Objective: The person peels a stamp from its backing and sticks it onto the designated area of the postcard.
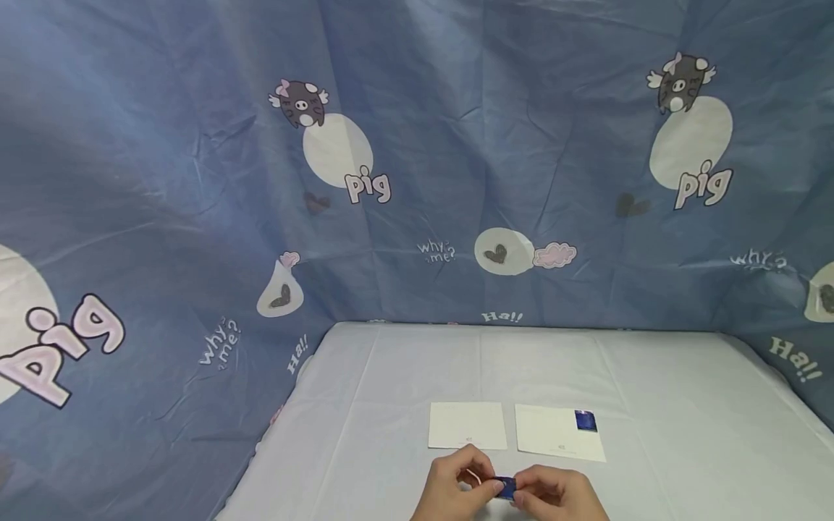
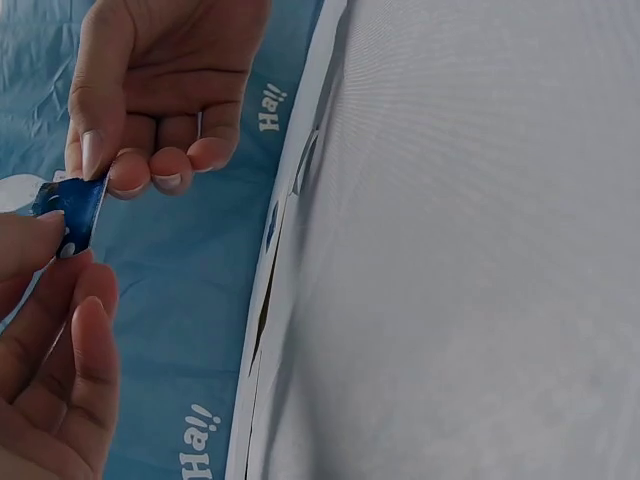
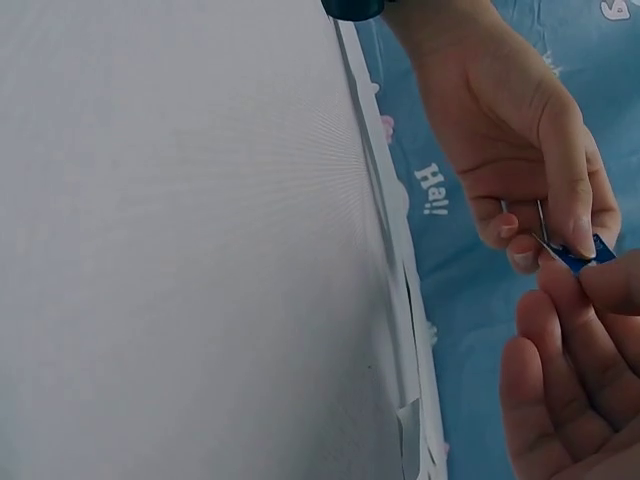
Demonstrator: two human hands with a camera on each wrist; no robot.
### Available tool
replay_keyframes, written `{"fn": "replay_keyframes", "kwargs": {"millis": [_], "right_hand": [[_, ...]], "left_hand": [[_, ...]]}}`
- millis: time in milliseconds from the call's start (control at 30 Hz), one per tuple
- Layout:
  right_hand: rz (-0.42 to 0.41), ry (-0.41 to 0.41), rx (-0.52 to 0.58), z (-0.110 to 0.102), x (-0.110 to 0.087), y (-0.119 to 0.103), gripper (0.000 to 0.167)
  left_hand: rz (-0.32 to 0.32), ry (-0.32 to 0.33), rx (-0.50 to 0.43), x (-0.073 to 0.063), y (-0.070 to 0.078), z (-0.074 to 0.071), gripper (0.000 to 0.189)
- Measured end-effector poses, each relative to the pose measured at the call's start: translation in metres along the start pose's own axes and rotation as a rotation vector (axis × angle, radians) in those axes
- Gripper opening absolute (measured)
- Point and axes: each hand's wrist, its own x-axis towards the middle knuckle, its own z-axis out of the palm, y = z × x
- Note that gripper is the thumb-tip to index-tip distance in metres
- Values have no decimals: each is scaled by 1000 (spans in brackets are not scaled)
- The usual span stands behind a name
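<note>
Both hands pinch a small blue stamp-like piece (image 1: pixel 505 488) between them, close over the near part of the white table. My left hand (image 1: pixel 456 483) grips its left edge between thumb and fingers. From the other side, my right hand (image 1: pixel 557 492) pinches its right edge. In the left wrist view the blue piece (image 2: pixel 74 212) shows a dark printed face, tilted, with fingertips covering its edges. The right wrist view shows mostly an edge of that piece (image 3: pixel 590 252) between the fingertips.
Just beyond the hands lie two white envelopes side by side, a left one (image 1: pixel 466 425) and a right one (image 1: pixel 547 433). A blue stamp (image 1: pixel 586 420) sits in the right envelope's upper right corner. Blue patterned cloth (image 1: pixel 404 217) hangs behind and beside the white-covered table (image 1: pixel 365 434).
</note>
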Motion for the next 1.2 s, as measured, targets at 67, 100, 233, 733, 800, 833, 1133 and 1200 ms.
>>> {"fn": "replay_keyframes", "kwargs": {"millis": [67,100,233,733,800,833,1133,1200], "right_hand": [[7,-10,12,-1,0,-1,18],[11,-14,14,-1,0,-1,19],[28,-21,18,-1,0,-2,20],[27,28,71,2,0,-1,17],[43,36,76,2,0,-2,18],[46,39,77,2,0,-2,19],[32,58,25,4,-1,0,16],[22,64,10,5,-1,0,13]], "left_hand": [[-3,4,-8,0,1,0,15],[-6,5,-14,0,1,0,17],[-17,14,-32,-1,1,2,21],[81,-25,-38,-1,0,3,5],[62,-33,-55,-1,0,4,4],[60,-36,-61,-1,0,4,4],[64,-55,-38,-2,-3,6,4],[70,-57,-29,-2,-4,7,5]]}}
